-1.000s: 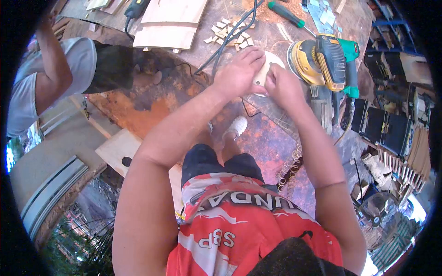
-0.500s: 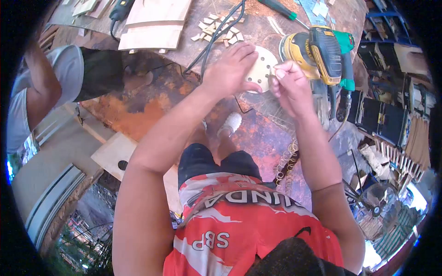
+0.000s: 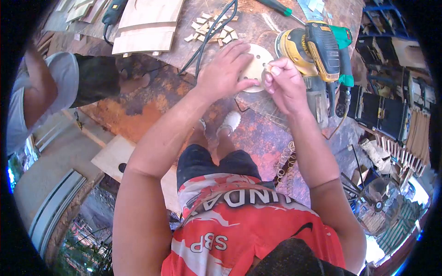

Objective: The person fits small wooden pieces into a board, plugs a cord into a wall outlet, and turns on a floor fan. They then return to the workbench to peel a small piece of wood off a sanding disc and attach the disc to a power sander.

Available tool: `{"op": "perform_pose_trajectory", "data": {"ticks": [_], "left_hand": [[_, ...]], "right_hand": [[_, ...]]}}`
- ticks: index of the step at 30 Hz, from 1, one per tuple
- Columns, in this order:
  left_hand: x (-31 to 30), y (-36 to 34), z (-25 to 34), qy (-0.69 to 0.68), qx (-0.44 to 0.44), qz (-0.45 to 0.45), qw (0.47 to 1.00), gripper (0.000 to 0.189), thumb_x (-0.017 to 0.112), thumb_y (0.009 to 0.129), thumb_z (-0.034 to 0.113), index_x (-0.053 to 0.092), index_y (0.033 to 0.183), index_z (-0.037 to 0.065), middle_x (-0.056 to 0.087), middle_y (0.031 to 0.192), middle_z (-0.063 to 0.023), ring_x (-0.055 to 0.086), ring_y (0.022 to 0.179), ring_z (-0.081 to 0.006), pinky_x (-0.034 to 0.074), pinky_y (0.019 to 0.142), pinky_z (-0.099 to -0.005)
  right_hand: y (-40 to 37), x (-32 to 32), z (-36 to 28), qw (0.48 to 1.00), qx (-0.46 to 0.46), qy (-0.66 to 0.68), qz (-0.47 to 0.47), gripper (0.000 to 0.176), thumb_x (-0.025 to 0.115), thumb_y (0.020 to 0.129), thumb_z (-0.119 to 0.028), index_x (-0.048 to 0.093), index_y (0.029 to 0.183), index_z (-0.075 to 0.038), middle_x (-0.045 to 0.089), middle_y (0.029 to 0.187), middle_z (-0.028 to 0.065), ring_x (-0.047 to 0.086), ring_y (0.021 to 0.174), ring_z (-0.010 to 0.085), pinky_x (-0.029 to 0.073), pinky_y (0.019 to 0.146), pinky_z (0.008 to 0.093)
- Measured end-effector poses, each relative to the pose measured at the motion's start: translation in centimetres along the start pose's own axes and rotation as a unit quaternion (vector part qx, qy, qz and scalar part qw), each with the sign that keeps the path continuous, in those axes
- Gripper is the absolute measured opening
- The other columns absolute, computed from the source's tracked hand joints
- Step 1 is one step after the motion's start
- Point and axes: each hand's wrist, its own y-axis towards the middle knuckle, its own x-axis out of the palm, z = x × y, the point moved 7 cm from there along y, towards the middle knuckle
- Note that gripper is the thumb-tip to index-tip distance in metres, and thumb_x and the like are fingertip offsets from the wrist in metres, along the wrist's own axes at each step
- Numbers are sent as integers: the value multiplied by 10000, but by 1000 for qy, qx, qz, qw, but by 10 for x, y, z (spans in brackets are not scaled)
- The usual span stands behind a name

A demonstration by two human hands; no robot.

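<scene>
A pale round sanding disc (image 3: 261,56) with punched holes lies at the table's near edge. My left hand (image 3: 225,69) rests flat over its left side, fingers stretched out and thumb spread onto its lower part. Between the thumb and fingertips of my right hand (image 3: 286,83), a small tan wood piece (image 3: 267,67) is pinched over the disc's right half; my fingers hide most of it. Just beyond my right hand sits a yellow and black sander (image 3: 317,50). Many small cut wood pieces (image 3: 214,28) are scattered past my left hand.
Black cables (image 3: 209,39) run over the table beside the wood pieces. Curved wooden panels (image 3: 147,27) lie at the left, a green-handled screwdriver (image 3: 278,8) at the back. Another person (image 3: 60,83) is at the left. A coiled hose (image 3: 285,168) hangs below the table.
My right hand has moved left and slightly up, bringing the pinched piece further over the disc. My left hand stays on the disc; the whole view has shifted slightly.
</scene>
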Motion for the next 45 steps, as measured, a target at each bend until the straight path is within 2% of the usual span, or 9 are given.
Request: {"op": "perform_pose_trajectory", "data": {"ticks": [4, 6, 10, 14, 27, 30, 32, 35, 45], "left_hand": [[2, 0, -1, 16, -29, -6, 999, 622, 775, 664, 346, 557, 1154, 32, 484, 1282, -150, 412, 1267, -323, 358, 1054, -424], [2, 0, -1, 10, -26, -1, 1000, 622, 780, 646, 310, 556, 1149, 19, 492, 1269, -152, 419, 1260, -325, 363, 1052, -422], [7, 0, -4, 18, -36, -11, 999, 634, 775, 632, 266, 546, 1164, 10, 497, 1264, -154, 420, 1258, -329, 362, 1058, -421], [3, 2, -7, 18, -32, 15, 999, 676, 777, 624, 253, 527, 1201, 6, 506, 1257, -158, 415, 1265, -331, 356, 1068, -420], [1, 0, -2, 34, -37, 5, 999, 771, 807, 605, 404, 534, 1204, 4, 504, 1267, -149, 431, 1258, -308, 377, 1047, -402], [1, 0, -2, 25, -32, -3, 999, 795, 809, 600, 424, 530, 1213, 2, 495, 1275, -153, 420, 1266, -310, 376, 1047, -401], [2, 1, -4, 25, -36, 0, 999, 793, 809, 600, 428, 534, 1210, 1, 490, 1283, -154, 416, 1268, -313, 372, 1050, -403], [4, 1, -4, 32, -35, -9, 999, 781, 801, 610, 440, 544, 1202, 1, 479, 1298, -157, 407, 1273, -317, 360, 1058, -407], [1, 3, 3, 46, -34, 3, 998, 679, 728, 712, 456, 557, 1220, 39, 473, 1334, -155, 406, 1283, -316, 319, 1078, -428]], "right_hand": [[16, 7, -9, 880, -107, -460, 49, 92, 548, 905, -124, 550, 932, -36, 614, 791, 95, 609, 686, 207, 480, 601, 318], [28, 22, -6, 672, -73, -737, 27, 109, 552, 856, -111, 557, 897, -10, 628, 810, 189, 637, 754, 333, 501, 671, 421], [36, 38, -7, 645, -128, -753, 9, 131, 541, 828, -118, 551, 902, -11, 622, 805, 227, 617, 783, 401, 479, 710, 506], [27, 24, -1, 654, -16, -756, -11, 111, 535, 832, -129, 540, 875, -27, 595, 830, 224, 581, 793, 416, 442, 684, 504], [15, 26, -10, 681, -121, -722, 12, 148, 590, 836, -162, 538, 864, -27, 596, 816, 220, 581, 775, 420, 462, 670, 481], [17, 11, -11, 735, -110, -666, 54, 148, 594, 874, -159, 567, 929, -25, 627, 824, 178, 625, 750, 329, 486, 641, 400], [12, -6, -4, 901, -48, -420, 101, 145, 591, 904, -132, 584, 982, -10, 646, 832, 100, 632, 738, 172, 494, 638, 297], [3, -18, -1, 954, 29, -252, 161, 116, 581, 915, -90, 588, 975, 8, 637, 837, 48, 596, 748, 80, 489, 661, 236], [-1, -20, -19, 812, -106, -551, 161, 99, 607, 889, -75, 582, 943, 4, 641, 815, 58, 597, 699, 104, 492, 639, 255]]}}
